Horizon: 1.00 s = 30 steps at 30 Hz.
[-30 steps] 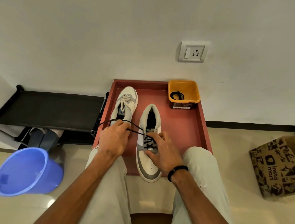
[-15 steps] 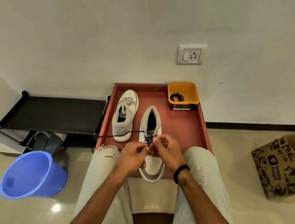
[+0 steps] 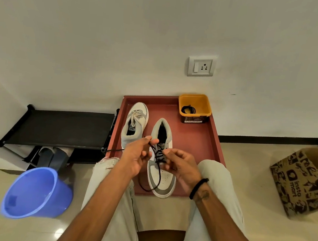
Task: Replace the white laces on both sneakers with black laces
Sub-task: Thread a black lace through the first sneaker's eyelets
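Two grey-and-white sneakers lie on a red tray (image 3: 196, 142). The left sneaker (image 3: 135, 125) still carries white laces. The right sneaker (image 3: 161, 172) has a black lace (image 3: 158, 158) threaded through its lower eyelets. My left hand (image 3: 137, 154) pinches one end of that black lace above the shoe's tongue. A loop of the lace hangs down over the toe. My right hand (image 3: 179, 164) is closed on the lace at the right side of the eyelets. Another lace end trails left off the tray. A second black lace (image 3: 188, 109) lies coiled in an orange tub (image 3: 195, 108).
A black low rack (image 3: 58, 127) stands left of the tray, with dark footwear under it. A blue bucket (image 3: 36, 194) sits on the floor at the left. A printed cardboard bag (image 3: 301, 181) stands at the right. My knees flank the tray's near edge.
My hands, together over the shoe's eyelets half a second ago, have drawn apart. The left hand lifted a lace end up, and a loop now hangs over the toe.
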Available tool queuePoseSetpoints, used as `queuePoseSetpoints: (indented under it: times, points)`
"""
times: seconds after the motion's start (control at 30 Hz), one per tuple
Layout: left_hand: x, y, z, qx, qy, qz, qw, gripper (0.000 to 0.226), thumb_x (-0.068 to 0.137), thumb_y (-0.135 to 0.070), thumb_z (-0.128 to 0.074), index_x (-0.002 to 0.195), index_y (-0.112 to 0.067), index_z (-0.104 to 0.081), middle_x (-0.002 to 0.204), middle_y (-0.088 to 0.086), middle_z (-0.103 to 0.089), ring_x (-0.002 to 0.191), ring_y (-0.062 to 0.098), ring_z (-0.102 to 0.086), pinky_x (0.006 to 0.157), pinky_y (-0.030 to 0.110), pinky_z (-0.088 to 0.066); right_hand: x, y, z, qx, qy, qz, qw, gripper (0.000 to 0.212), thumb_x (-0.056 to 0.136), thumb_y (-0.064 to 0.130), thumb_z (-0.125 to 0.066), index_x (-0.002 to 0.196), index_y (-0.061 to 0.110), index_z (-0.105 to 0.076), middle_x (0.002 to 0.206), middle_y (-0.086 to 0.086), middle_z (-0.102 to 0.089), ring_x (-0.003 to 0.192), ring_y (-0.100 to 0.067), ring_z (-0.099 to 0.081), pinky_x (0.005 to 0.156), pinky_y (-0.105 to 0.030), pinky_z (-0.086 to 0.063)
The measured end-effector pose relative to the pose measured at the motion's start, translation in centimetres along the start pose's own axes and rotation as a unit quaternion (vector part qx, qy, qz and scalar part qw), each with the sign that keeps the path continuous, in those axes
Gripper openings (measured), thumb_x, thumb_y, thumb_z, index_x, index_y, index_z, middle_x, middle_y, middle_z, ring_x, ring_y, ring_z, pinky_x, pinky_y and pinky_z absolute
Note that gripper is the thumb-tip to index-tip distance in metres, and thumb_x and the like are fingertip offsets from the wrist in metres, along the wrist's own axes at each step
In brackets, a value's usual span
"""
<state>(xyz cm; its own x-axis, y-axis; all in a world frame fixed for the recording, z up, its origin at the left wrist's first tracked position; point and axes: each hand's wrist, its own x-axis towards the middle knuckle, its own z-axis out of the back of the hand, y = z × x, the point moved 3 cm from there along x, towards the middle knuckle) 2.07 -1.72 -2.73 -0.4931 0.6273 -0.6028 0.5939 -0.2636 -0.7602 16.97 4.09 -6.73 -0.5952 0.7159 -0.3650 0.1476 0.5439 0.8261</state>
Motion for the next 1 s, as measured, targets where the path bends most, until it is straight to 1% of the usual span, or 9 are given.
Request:
queuePoseSetpoints:
  times: [0.1, 0.2, 0.27, 0.47, 0.63, 0.7, 0.77, 0.87, 1.0]
  points:
    - [0.1, 0.8, 0.9, -0.080, 0.004, 0.034, 0.996, 0.009, 0.103, -0.012, -0.059, 0.107, -0.009, -0.066, 0.093, 0.004, -0.080, 0.036, 0.003, -0.036, 0.048, 0.015, -0.050, -0.2, 0.8, 1.1, 0.040, 0.013, 0.008, 0.999, 0.046, 0.080, 0.020, -0.079, 0.115, -0.008, -0.067, 0.083, -0.014, -0.067, 0.071, -0.023, -0.066, 0.082, -0.042, -0.062]
    - [-0.2, 1.8, 0.5, -0.087, 0.033, 0.052, 0.994, 0.010, 0.105, -0.014, -0.056, 0.108, -0.009, -0.063, 0.104, 0.007, -0.079, 0.034, 0.003, -0.035, 0.048, 0.017, -0.051, -0.3, -0.1, 0.1, -0.037, 0.064, -0.017, 0.997, 0.049, 0.084, 0.026, -0.082, 0.125, 0.004, -0.065, 0.116, -0.018, -0.074, 0.107, -0.031, -0.072, 0.093, -0.045, -0.059]
    - [0.0, 2.3, 0.3, -0.050, 0.042, 0.041, 0.997, 0.012, 0.106, -0.016, -0.054, 0.111, -0.010, -0.063, 0.102, 0.005, -0.080, 0.034, 0.003, -0.033, 0.049, 0.020, -0.052, -0.4, -0.8, -0.6, -0.067, 0.097, -0.027, 0.993, 0.049, 0.087, 0.025, -0.082, 0.127, 0.006, -0.063, 0.120, -0.021, -0.072, 0.112, -0.033, -0.071, 0.099, -0.047, -0.056]
    - [0.4, 2.6, 1.4, 0.016, 0.009, -0.004, 1.000, 0.015, 0.105, -0.020, -0.057, 0.110, -0.010, -0.067, 0.107, 0.001, -0.079, 0.037, 0.003, -0.032, 0.051, 0.018, -0.051, -0.9, -0.4, -0.2, -0.070, 0.098, -0.051, 0.991, 0.048, 0.080, 0.018, -0.083, 0.118, -0.003, -0.065, 0.093, -0.017, -0.070, 0.067, -0.023, -0.062, 0.084, -0.045, -0.060]
    - [1.3, 2.7, 4.3, 0.058, -0.101, -0.087, 0.989, 0.020, 0.097, -0.018, -0.072, 0.114, -0.010, -0.067, 0.088, 0.006, -0.076, 0.041, 0.007, -0.047, 0.049, 0.024, -0.054, -0.3, 0.7, 1.1, 0.056, 0.050, -0.025, 0.997, 0.033, 0.089, 0.007, -0.072, 0.118, -0.008, -0.067, 0.086, -0.010, -0.066, 0.063, -0.013, -0.054, 0.067, -0.030, -0.060]
    - [0.7, 2.6, 4.9, 0.159, -0.154, -0.187, 0.957, 0.030, 0.096, -0.017, -0.073, 0.120, -0.012, -0.057, 0.093, 0.008, -0.072, 0.057, 0.016, -0.062, 0.053, 0.027, -0.057, 0.0, 1.0, 1.6, 0.100, 0.042, -0.008, 0.994, 0.035, 0.087, 0.011, -0.072, 0.118, -0.005, -0.069, 0.086, -0.009, -0.066, 0.064, -0.012, -0.053, 0.063, -0.027, -0.056]
    - [-0.4, 2.3, 4.5, 0.313, -0.195, -0.322, 0.872, 0.033, 0.096, -0.020, -0.073, 0.123, -0.020, -0.053, 0.101, 0.000, -0.065, 0.079, 0.019, -0.067, 0.063, 0.030, -0.059, 0.3, 0.9, 1.8, 0.092, 0.040, -0.001, 0.995, 0.034, 0.086, 0.012, -0.072, 0.116, -0.003, -0.070, 0.086, -0.009, -0.067, 0.065, -0.012, -0.052, 0.058, -0.024, -0.050]
    - [-1.3, 2.8, 2.3, 0.440, -0.077, -0.465, 0.764, 0.027, 0.102, -0.028, -0.063, 0.128, -0.026, -0.059, 0.121, -0.010, -0.056, 0.092, 0.009, -0.064, 0.076, 0.026, -0.058, 0.6, 0.3, 1.5, 0.019, 0.039, -0.002, 0.999, 0.029, 0.090, 0.010, -0.071, 0.115, -0.004, -0.071, 0.085, -0.008, -0.070, 0.064, -0.012, -0.051, 0.052, -0.020, -0.042]
    - [-1.3, 3.9, 0.7, 0.463, 0.036, -0.482, 0.743, 0.028, 0.103, -0.033, -0.062, 0.130, -0.026, -0.069, 0.119, -0.012, -0.072, 0.099, 0.001, -0.067, 0.085, 0.022, -0.056, 0.8, 0.0, 1.3, -0.029, 0.034, 0.004, 0.999, 0.024, 0.088, 0.014, -0.074, 0.108, 0.000, -0.073, 0.087, -0.009, -0.072, 0.061, -0.011, -0.050, 0.048, -0.019, -0.037]
